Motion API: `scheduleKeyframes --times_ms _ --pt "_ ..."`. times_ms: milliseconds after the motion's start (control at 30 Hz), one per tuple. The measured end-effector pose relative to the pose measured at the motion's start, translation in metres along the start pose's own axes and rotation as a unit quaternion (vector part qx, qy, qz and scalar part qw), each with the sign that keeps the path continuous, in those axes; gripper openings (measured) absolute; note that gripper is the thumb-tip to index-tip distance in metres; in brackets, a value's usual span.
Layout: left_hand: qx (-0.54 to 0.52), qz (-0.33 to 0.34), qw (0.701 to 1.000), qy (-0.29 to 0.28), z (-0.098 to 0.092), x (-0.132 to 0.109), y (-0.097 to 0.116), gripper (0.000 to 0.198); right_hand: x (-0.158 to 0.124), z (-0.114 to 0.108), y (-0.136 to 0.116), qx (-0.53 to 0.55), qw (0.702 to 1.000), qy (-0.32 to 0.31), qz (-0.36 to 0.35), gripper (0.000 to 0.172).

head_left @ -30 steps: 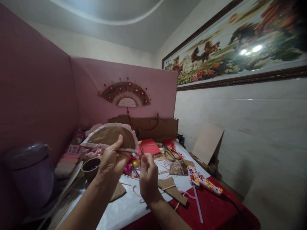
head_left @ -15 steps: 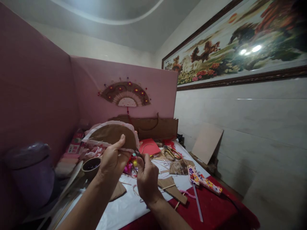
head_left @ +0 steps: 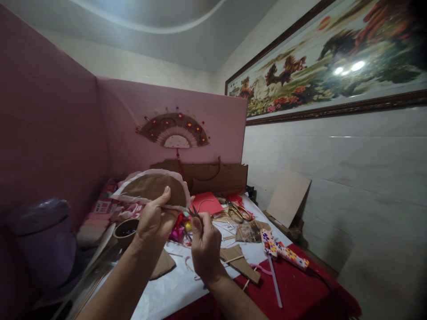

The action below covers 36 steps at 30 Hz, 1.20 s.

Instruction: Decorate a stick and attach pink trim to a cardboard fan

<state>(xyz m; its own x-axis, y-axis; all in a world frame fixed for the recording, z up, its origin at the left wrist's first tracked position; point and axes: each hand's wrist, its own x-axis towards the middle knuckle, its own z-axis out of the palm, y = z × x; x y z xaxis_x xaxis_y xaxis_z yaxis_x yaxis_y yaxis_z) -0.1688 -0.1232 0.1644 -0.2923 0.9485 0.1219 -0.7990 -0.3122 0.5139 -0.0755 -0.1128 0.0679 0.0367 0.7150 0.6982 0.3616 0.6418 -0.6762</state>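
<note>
My left hand (head_left: 160, 218) grips a half-round brown cardboard piece (head_left: 154, 186) edged with white and pale pink material, thumb on its face and fingers behind. In my right hand (head_left: 205, 240) is a small dark two-bladed cutting tool (head_left: 194, 213), its blades spread at the piece's lower right corner. My fist hides its handles, so its exact kind is unclear. Bright beads (head_left: 180, 229) and a red paper sheet (head_left: 208, 202) lie beyond my hands.
Gold-handled scissors (head_left: 238, 213), cardboard scraps (head_left: 238, 262) and sticks cover the white sheet. A flowered glue gun (head_left: 283, 253) lies on red cloth (head_left: 307, 289) at right. A dark bowl (head_left: 126, 232) stands left of my arm. A decorated fan (head_left: 178, 130) hangs on the pink panel.
The cutting tool's blades now show spread apart at the cardboard's corner. The cardboard piece has shifted slightly left with my left hand.
</note>
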Motion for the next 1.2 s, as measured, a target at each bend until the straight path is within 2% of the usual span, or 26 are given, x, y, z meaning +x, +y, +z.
scheduleKeyframes --times_ms 300,533,733,1033,1100,1200 --pt "0.006 0.013 1.0 -0.017 -0.0022 0.001 -0.0037 0.027 0.0005 0.0011 0.0017 -0.085 0.996 -0.012 -0.033 0.031" --pt "0.011 0.022 1.0 -0.009 -0.0016 0.0011 -0.0064 0.025 0.0007 0.0038 0.0045 -0.104 0.994 0.009 -0.018 0.037" --pt "-0.009 0.019 1.0 -0.006 -0.0019 0.0013 -0.0031 0.028 0.0022 0.0018 0.0032 -0.05 0.998 0.027 0.009 0.035" --pt "-0.013 -0.004 1.0 -0.013 -0.004 0.0039 0.0016 0.03 -0.0004 0.0006 0.0015 -0.038 0.999 -0.006 -0.008 0.028" --pt "-0.01 0.01 1.0 -0.015 -0.0024 0.0022 0.0004 0.03 -0.0005 0.0003 0.0013 0.003 1.0 0.001 0.0 0.026" --pt "-0.002 0.069 0.997 -0.034 0.0011 -0.0022 -0.0031 0.039 0.0009 -0.0004 -0.0001 0.118 0.993 0.011 0.021 0.022"
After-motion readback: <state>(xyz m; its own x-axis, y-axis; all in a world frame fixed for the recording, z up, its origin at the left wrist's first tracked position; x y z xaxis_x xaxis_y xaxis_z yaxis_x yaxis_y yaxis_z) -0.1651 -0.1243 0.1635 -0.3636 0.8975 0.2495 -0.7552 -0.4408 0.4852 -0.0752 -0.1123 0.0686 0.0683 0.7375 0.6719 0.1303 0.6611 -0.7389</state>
